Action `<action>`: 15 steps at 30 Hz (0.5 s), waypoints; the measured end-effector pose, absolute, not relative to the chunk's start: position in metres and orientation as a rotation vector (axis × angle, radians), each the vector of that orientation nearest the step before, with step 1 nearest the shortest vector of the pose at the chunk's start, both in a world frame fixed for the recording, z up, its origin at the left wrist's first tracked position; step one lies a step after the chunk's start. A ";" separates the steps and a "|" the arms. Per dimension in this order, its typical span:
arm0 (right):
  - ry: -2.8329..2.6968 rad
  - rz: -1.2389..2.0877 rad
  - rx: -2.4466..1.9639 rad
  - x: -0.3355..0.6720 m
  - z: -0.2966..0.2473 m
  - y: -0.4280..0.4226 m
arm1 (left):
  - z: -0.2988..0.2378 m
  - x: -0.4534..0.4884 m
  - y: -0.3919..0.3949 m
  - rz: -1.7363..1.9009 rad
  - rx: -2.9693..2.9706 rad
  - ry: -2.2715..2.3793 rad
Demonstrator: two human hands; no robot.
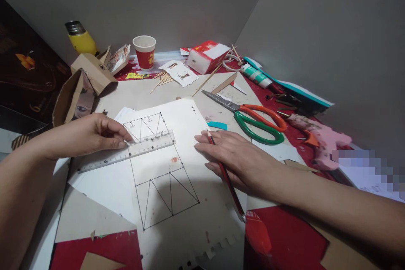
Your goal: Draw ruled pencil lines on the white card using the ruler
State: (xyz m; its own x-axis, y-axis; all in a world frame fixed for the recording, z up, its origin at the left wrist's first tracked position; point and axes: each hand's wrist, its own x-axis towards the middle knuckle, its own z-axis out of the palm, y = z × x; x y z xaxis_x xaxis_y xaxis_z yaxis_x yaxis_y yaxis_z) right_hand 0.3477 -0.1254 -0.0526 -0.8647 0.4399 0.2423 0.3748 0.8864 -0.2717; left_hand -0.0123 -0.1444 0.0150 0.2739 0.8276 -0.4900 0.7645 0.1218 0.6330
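Note:
A white sheet of paper [183,219] with a ruled drawing of rectangles and triangles lies in front of me. My left hand [91,133] presses its fingertips on a clear plastic ruler [126,152] laid across the upper part of the drawing. My right hand [234,156] rests flat on the paper's right edge, fingers stretched out, with a red and black pencil [228,177] held between the fingers, tip pointing away from me.
Orange and green scissors [253,120] lie behind my right hand, a pink glue gun [316,139] further right. At the back stand a red paper cup [144,52], a yellow bottle [80,39], cardboard boxes [91,71], a tissue pack [207,55], wooden sticks [205,79] and a glue tube [256,75].

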 end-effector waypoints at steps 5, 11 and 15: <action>-2.734 0.304 -0.581 0.348 -0.054 -0.126 | 0.015 -0.014 -0.144 0.080 1.684 1.481; -2.722 0.268 -0.550 0.349 -0.054 -0.126 | 0.018 -0.013 -0.146 0.087 1.695 1.468; -2.707 0.259 -0.535 0.349 -0.054 -0.126 | 0.019 -0.012 -0.145 0.075 1.684 1.481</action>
